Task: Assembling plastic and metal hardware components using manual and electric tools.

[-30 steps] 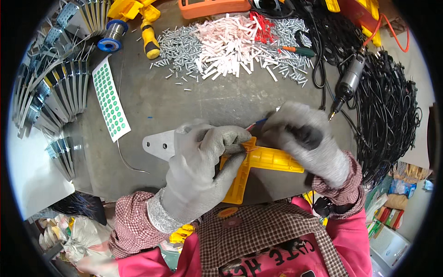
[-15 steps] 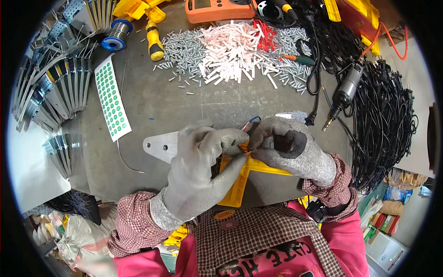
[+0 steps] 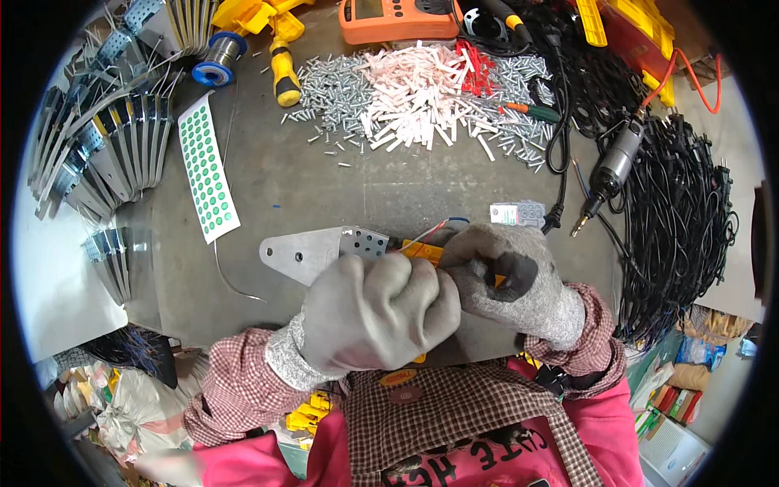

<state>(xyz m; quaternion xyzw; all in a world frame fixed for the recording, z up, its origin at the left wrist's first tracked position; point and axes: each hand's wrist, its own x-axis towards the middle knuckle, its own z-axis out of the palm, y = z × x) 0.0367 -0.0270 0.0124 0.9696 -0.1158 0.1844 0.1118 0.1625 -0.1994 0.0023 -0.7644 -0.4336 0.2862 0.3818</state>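
My left hand (image 3: 381, 312), in a grey coated glove, is closed with its knuckles turned up. Against its fingertips, my right hand (image 3: 515, 280) makes a pinch, thumb and forefinger curled into a ring. Between the fingertips a thin copper-coloured wire end showed earlier; the left hand now hides it. Thin red, white and blue wires (image 3: 428, 234) curve up behind the hands. Beneath lies a yellow plastic part (image 3: 423, 251), mostly covered by the gloves. A tapered grey metal plate (image 3: 304, 253) with holes and a perforated end sticks out beyond the left hand.
Screws (image 3: 331, 97) and white tubes (image 3: 422, 93) are heaped at the back. A power screwdriver (image 3: 613, 166) and black cables (image 3: 673, 219) lie right. Left are a sticker sheet (image 3: 208, 174), solder spool (image 3: 219, 58) and metal brackets (image 3: 122, 146). An orange meter (image 3: 398, 22) stands far back.
My left hand has rolled over, knuckles up, and moved right and down, covering the pinched wire and most of the yellow part. The plate's perforated end has come into sight. My right hand keeps its pinch.
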